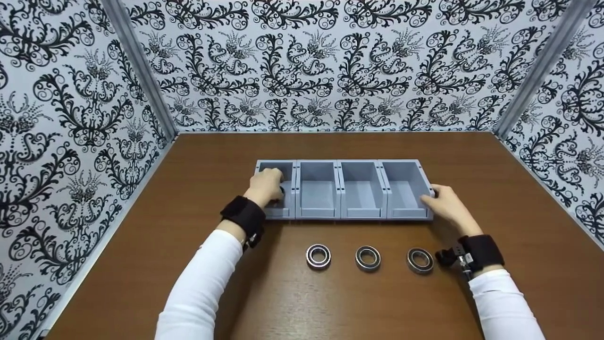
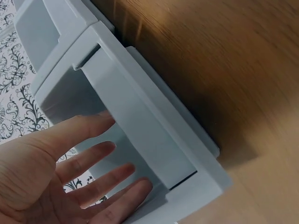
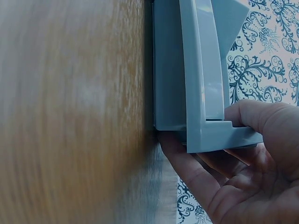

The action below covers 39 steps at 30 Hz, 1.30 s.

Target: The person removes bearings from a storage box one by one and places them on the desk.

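A row of several grey plastic bins (image 1: 318, 212) stands joined side by side on the table. My left hand (image 1: 266, 185) reaches into the leftmost bin (image 2: 140, 116). In the left wrist view its fingers (image 2: 110, 179) are spread and loosely bent behind the front lip, with nothing between them and the thumb. At the other end, my right hand (image 1: 446, 204) grips the side wall of the rightmost bin (image 3: 198, 93). Its thumb (image 3: 247, 113) hooks over the wall while the other fingers lie along the outside and near the base.
Three ring-shaped ball bearings lie in a line in front of the bins: a left one (image 1: 318, 256), a middle one (image 1: 368, 258) and a right one (image 1: 420, 260). The brown wooden table (image 1: 339, 307) is bordered by patterned black-and-white walls (image 1: 321, 71).
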Each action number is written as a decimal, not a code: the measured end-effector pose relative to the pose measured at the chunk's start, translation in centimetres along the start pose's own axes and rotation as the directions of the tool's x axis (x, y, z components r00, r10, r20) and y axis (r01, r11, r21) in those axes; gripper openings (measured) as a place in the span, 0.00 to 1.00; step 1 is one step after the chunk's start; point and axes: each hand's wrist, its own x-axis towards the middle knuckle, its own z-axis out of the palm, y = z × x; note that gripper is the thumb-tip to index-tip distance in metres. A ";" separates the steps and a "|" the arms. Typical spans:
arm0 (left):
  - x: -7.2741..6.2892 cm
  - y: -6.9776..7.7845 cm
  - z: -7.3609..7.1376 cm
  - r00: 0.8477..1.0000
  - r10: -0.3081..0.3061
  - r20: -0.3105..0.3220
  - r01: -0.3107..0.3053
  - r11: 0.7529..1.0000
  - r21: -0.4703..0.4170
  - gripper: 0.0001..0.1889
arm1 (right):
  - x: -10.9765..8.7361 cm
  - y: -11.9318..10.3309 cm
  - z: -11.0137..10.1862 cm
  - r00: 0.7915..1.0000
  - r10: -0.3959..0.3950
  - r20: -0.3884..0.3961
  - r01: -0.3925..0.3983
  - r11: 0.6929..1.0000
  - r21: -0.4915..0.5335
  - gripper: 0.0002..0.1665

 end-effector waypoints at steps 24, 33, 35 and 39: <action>0.8 0.5 1.0 0.997 -0.043 0.059 0.039 0.998 0.057 0.10 | 0.0 0.0 -0.1 1.000 0.006 -0.010 -0.006 1.000 0.003 0.26; 0.9 0.3 1.5 0.999 -0.026 0.042 0.024 0.998 0.062 0.11 | 0.1 -0.2 0.0 1.000 -0.006 -0.008 0.006 1.000 0.002 0.24; 1.0 0.2 1.6 0.999 -0.024 0.041 0.021 0.998 0.060 0.11 | 0.1 -0.2 0.0 1.000 -0.002 -0.009 0.002 1.000 -0.008 0.24; 1.0 0.2 1.7 0.998 -0.027 0.052 0.024 0.998 0.060 0.12 | 0.1 -0.1 0.0 1.000 0.001 -0.010 -0.001 1.000 -0.013 0.25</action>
